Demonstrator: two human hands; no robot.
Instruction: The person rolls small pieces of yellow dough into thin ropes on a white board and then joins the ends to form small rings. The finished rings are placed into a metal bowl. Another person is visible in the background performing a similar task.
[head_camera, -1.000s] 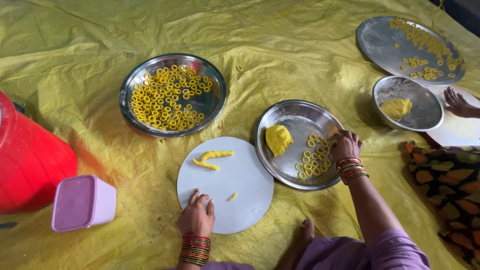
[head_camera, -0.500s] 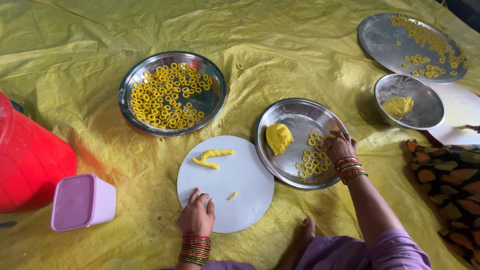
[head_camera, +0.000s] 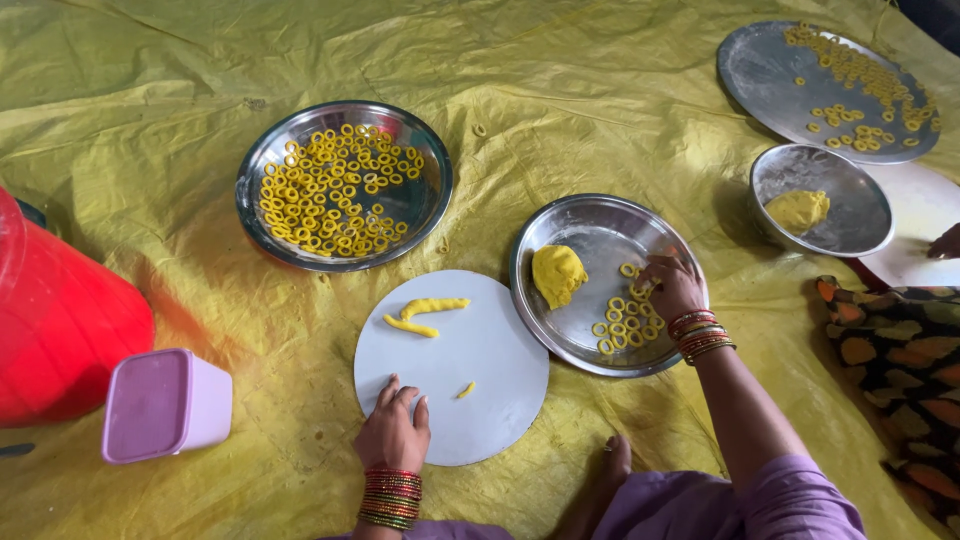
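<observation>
My left hand (head_camera: 393, 432) rests flat on the near edge of a round white board (head_camera: 470, 340), fingers apart. On the board lie two yellow dough strips (head_camera: 424, 313) and a small bit (head_camera: 466, 389). My right hand (head_camera: 672, 286) reaches into a steel plate (head_camera: 580, 228), fingertips pinching among several small yellow dough rings (head_camera: 624, 322). A lump of yellow dough (head_camera: 557, 274) sits in the same plate, left of that hand. Whether a ring is held I cannot see.
A steel bowl (head_camera: 425, 200) full of dough rings stands behind the board. A red container (head_camera: 60, 320) and a pink lidded box (head_camera: 165, 404) are at left. At right stand a bowl with dough (head_camera: 850, 205), a ring-covered tray (head_camera: 770, 80), and another person's hand (head_camera: 945, 243).
The other person's hand at the right edge has drawn back out of the dough bowl. My right hand shifted slightly within the plate; my left hand stayed on the board.
</observation>
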